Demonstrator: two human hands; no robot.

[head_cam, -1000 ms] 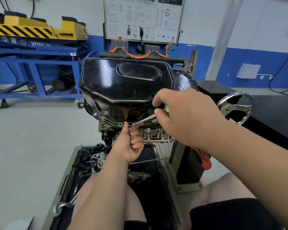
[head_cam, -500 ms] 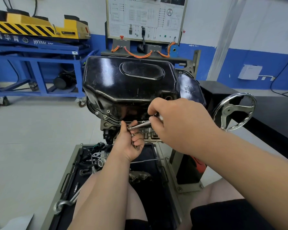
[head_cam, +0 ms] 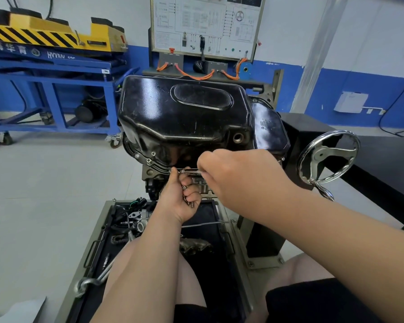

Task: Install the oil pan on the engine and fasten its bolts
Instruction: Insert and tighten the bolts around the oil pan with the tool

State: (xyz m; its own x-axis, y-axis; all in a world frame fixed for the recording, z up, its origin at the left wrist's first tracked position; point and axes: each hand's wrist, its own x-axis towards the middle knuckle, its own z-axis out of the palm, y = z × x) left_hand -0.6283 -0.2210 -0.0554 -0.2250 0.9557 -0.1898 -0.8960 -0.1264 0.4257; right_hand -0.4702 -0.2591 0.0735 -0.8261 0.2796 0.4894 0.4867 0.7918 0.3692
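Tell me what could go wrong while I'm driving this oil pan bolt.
Spare bolts sit in your curled left hand; some may drop into the cluttered tray below. That hand is also right at the tip of the tool your right hand grips, so a slip could pinch it against the oil pan.

Back wall (head_cam: 371,31) white up top, blue band (head_cam: 336,94) along lower part; floor (head_cam: 44,194) pale grey, smooth, lit evenly; L side: blue steel cart (head_cam: 56,73) on castors (head_cam: 114,142), yellow unit (head_cam: 44,33) w/ black hazard stripes on top; centre rear: wiring-diagram board (head_cam: 205,22), orange cables (head_cam: 191,75) looped beneath; pale column (head_cam: 317,54) R of board; white box (head_cam: 350,102) on blue band, black cable (head_cam: 397,101) beside it; far R: dark table (head_cam: 383,155).
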